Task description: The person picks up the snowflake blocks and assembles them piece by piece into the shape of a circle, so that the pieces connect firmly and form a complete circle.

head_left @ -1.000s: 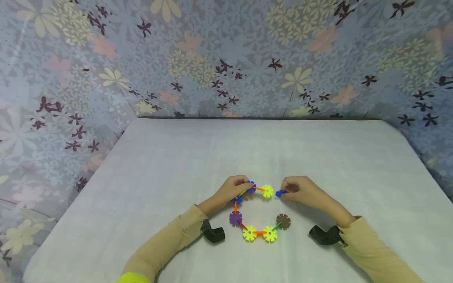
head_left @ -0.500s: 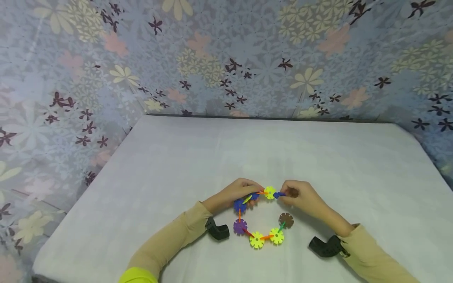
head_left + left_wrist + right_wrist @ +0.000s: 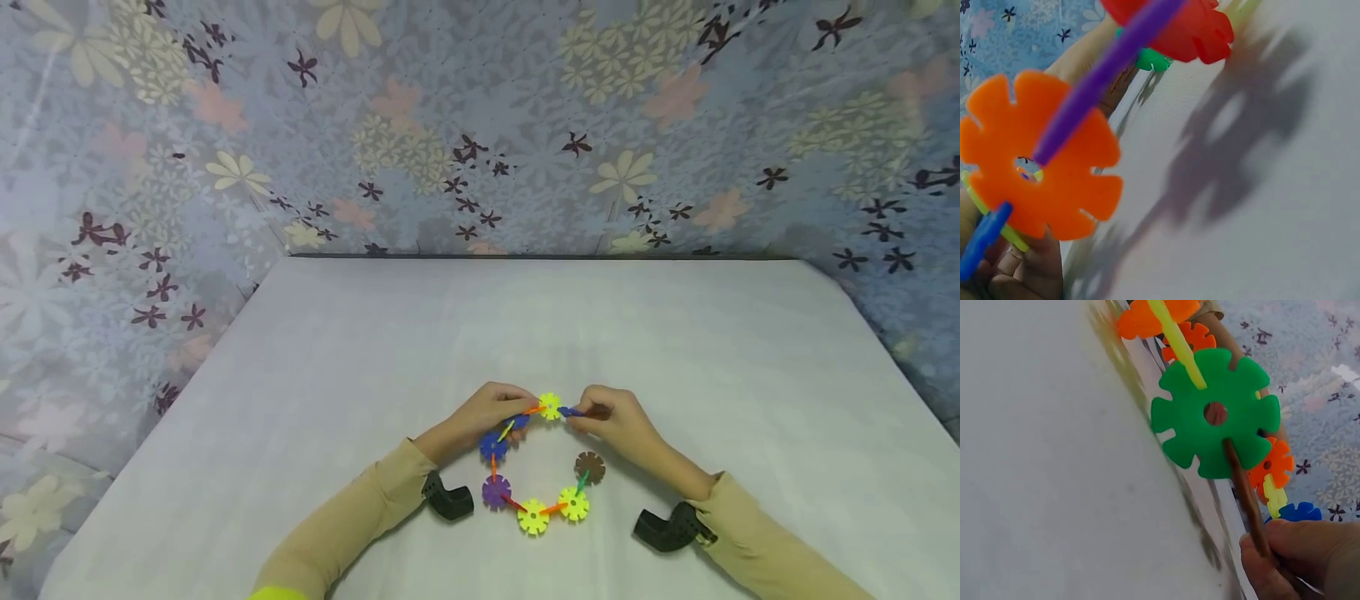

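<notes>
My left hand (image 3: 487,414) grips a curved chain of slotted flower-shaped plastic discs at its upper left, by a blue disc (image 3: 518,422) and an orange disc (image 3: 534,409). Just right of these fingertips stands a yellow disc (image 3: 550,407). Between thumb and fingers, my right hand (image 3: 618,421) pinches a dark blue disc (image 3: 572,412), seen edge-on, its left edge right at the yellow disc. The chain bends down past a purple disc (image 3: 496,492) to a brown disc (image 3: 590,467) at its free end. Up close, the left wrist view has an orange disc (image 3: 1072,181), the right wrist view a green disc (image 3: 1247,412).
A white cloth covers the table (image 3: 375,333), which ends at a flower-patterned backdrop (image 3: 420,125). Black curved wrist mounts, one on the left forearm (image 3: 448,498) and one on the right forearm (image 3: 666,529), stick out on either side of the chain.
The gap between the right hand's blue disc and the yellow disc has closed. The left hand's grip has turned the upper chain, so its blue disc now shows more edge-on.
</notes>
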Demonstrator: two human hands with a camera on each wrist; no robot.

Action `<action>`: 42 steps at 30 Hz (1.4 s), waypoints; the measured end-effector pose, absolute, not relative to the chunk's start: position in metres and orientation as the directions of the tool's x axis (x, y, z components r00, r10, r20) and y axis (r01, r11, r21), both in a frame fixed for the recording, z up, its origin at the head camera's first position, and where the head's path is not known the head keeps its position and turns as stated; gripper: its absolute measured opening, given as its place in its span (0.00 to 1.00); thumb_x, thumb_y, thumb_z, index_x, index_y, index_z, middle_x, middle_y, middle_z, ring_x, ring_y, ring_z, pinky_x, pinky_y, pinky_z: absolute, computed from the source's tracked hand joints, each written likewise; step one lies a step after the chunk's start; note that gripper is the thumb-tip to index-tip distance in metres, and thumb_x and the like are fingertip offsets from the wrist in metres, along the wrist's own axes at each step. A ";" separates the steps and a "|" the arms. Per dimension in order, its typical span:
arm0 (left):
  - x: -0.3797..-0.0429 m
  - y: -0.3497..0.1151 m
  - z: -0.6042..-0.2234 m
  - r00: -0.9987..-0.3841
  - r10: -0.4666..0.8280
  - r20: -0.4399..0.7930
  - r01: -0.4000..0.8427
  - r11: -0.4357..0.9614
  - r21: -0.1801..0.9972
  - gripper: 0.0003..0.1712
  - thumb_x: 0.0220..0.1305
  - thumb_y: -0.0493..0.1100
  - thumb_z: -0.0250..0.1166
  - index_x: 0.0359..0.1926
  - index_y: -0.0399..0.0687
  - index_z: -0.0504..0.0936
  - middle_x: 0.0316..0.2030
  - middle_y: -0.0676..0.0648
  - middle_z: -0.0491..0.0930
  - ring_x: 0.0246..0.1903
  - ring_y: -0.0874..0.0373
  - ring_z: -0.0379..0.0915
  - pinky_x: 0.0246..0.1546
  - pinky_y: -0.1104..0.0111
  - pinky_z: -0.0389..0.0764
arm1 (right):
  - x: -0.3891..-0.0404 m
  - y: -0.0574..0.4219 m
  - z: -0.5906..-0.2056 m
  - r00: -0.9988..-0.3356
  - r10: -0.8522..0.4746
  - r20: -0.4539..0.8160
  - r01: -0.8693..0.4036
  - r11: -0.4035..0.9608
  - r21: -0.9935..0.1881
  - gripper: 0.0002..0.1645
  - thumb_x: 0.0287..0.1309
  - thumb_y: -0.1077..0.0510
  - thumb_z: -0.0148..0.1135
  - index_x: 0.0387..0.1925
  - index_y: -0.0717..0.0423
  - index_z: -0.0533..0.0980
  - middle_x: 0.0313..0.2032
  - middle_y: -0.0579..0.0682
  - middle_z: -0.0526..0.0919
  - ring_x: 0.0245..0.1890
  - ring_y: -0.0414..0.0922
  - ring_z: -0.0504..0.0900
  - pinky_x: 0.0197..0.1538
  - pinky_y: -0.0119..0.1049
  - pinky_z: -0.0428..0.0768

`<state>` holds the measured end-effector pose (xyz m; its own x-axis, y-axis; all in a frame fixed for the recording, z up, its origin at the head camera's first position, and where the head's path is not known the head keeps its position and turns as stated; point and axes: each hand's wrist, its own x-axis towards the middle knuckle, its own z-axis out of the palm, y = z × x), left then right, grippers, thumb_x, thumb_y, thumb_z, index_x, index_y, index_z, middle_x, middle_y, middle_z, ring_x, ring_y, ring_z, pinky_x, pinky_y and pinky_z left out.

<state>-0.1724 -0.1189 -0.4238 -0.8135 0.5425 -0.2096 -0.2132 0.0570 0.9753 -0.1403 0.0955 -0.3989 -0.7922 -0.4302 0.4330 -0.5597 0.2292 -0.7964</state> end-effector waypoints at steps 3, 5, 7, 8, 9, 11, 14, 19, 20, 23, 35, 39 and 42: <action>-0.172 -0.118 -0.424 -0.811 0.548 -0.203 -0.203 0.062 0.977 0.16 0.63 0.38 0.56 0.44 0.26 0.76 0.17 0.46 0.74 0.13 0.61 0.69 0.16 0.71 0.73 | -0.140 0.096 -0.401 -0.792 -0.420 0.442 -0.562 0.223 -0.796 0.15 0.37 0.79 0.65 0.16 0.62 0.70 0.20 0.54 0.76 0.24 0.44 0.78 0.27 0.30 0.76; -0.171 -0.118 -0.423 -0.810 0.551 -0.202 -0.200 0.065 0.978 0.16 0.63 0.38 0.56 0.44 0.25 0.76 0.17 0.46 0.74 0.13 0.61 0.69 0.16 0.71 0.73 | -0.141 0.096 -0.403 -0.790 -0.413 0.454 -0.569 0.215 -0.794 0.15 0.37 0.79 0.65 0.16 0.62 0.70 0.20 0.54 0.76 0.23 0.44 0.77 0.27 0.30 0.75; -0.171 -0.119 -0.423 -0.809 0.551 -0.203 -0.199 0.068 0.978 0.16 0.63 0.38 0.56 0.43 0.25 0.75 0.17 0.46 0.74 0.13 0.61 0.69 0.16 0.71 0.73 | -0.142 0.095 -0.404 -0.781 -0.410 0.471 -0.581 0.201 -0.788 0.15 0.37 0.79 0.65 0.16 0.62 0.70 0.20 0.54 0.76 0.22 0.43 0.77 0.25 0.29 0.75; -0.172 -0.120 -0.422 -0.810 0.551 -0.202 -0.197 0.070 0.978 0.16 0.63 0.38 0.56 0.43 0.25 0.75 0.16 0.46 0.74 0.13 0.61 0.69 0.16 0.71 0.72 | -0.142 0.095 -0.405 -0.777 -0.407 0.480 -0.587 0.192 -0.786 0.15 0.36 0.79 0.65 0.16 0.62 0.70 0.20 0.54 0.76 0.22 0.43 0.77 0.24 0.29 0.74; -0.171 -0.120 -0.422 -0.811 0.549 -0.201 -0.193 0.072 0.978 0.16 0.63 0.38 0.55 0.43 0.25 0.75 0.16 0.46 0.74 0.13 0.61 0.69 0.15 0.71 0.72 | -0.143 0.094 -0.405 -0.771 -0.406 0.490 -0.594 0.182 -0.784 0.15 0.36 0.79 0.65 0.16 0.62 0.70 0.20 0.54 0.76 0.21 0.43 0.77 0.23 0.29 0.74; -0.171 -0.121 -0.423 -0.812 0.545 -0.208 -0.202 0.071 0.977 0.16 0.63 0.38 0.55 0.44 0.25 0.75 0.17 0.46 0.74 0.13 0.61 0.69 0.15 0.71 0.72 | -0.143 0.092 -0.405 -0.761 -0.402 0.509 -0.603 0.151 -0.783 0.15 0.36 0.80 0.64 0.16 0.62 0.70 0.20 0.54 0.75 0.21 0.44 0.77 0.23 0.29 0.74; -0.170 -0.122 -0.424 -0.815 0.537 -0.217 -0.212 0.072 0.975 0.17 0.64 0.38 0.54 0.45 0.25 0.75 0.17 0.45 0.75 0.12 0.61 0.69 0.15 0.71 0.72 | -0.143 0.089 -0.407 -0.746 -0.397 0.534 -0.623 0.135 -0.770 0.17 0.36 0.81 0.64 0.16 0.61 0.69 0.19 0.53 0.74 0.22 0.44 0.77 0.25 0.29 0.75; -0.167 -0.122 -0.423 -0.839 0.501 -0.213 -0.198 0.084 0.977 0.17 0.64 0.40 0.55 0.45 0.27 0.76 0.18 0.45 0.75 0.12 0.61 0.69 0.16 0.70 0.73 | -0.148 0.089 -0.418 -0.759 -0.405 0.510 -0.614 0.183 -0.768 0.16 0.39 0.77 0.65 0.16 0.57 0.70 0.20 0.48 0.75 0.24 0.44 0.78 0.28 0.32 0.77; -0.166 -0.121 -0.422 -0.847 0.490 -0.209 -0.190 0.089 0.978 0.17 0.64 0.40 0.55 0.45 0.28 0.76 0.18 0.45 0.75 0.12 0.61 0.69 0.16 0.70 0.73 | -0.149 0.090 -0.419 -0.769 -0.418 0.484 -0.599 0.205 -0.774 0.14 0.41 0.75 0.66 0.18 0.57 0.71 0.22 0.48 0.75 0.25 0.44 0.78 0.29 0.33 0.77; -0.167 -0.121 -0.421 -0.873 0.454 -0.177 -0.158 0.080 0.984 0.16 0.63 0.39 0.56 0.44 0.27 0.76 0.21 0.45 0.76 0.12 0.60 0.70 0.16 0.70 0.73 | -0.155 0.097 -0.418 -0.819 -0.460 0.343 -0.510 0.308 -0.803 0.08 0.45 0.66 0.67 0.25 0.58 0.75 0.26 0.46 0.77 0.27 0.42 0.77 0.31 0.33 0.76; -0.171 -0.118 -0.420 -0.878 0.463 -0.121 -0.154 -0.034 0.988 0.16 0.65 0.37 0.53 0.46 0.23 0.72 0.18 0.45 0.73 0.12 0.60 0.68 0.16 0.70 0.72 | -0.156 0.131 -0.391 -0.550 -0.772 -0.319 -0.011 0.389 -0.921 0.12 0.46 0.67 0.63 0.34 0.64 0.71 0.18 0.48 0.72 0.19 0.41 0.73 0.24 0.29 0.70; -0.170 -0.115 -0.421 -0.885 0.452 -0.114 -0.147 -0.040 0.988 0.16 0.64 0.38 0.54 0.44 0.24 0.73 0.18 0.45 0.73 0.12 0.61 0.68 0.16 0.70 0.73 | -0.165 0.138 -0.403 -0.627 -0.737 -0.254 0.135 0.218 -0.967 0.10 0.56 0.65 0.56 0.37 0.69 0.71 0.25 0.53 0.77 0.24 0.43 0.77 0.26 0.30 0.74; -0.168 -0.114 -0.421 -0.885 0.452 -0.113 -0.157 -0.059 0.986 0.16 0.64 0.38 0.54 0.43 0.25 0.73 0.18 0.44 0.73 0.12 0.60 0.67 0.17 0.69 0.73 | -0.168 0.140 -0.410 -0.718 -0.672 -0.183 0.159 0.098 -0.982 0.11 0.61 0.62 0.52 0.39 0.69 0.72 0.30 0.54 0.77 0.25 0.41 0.74 0.29 0.31 0.74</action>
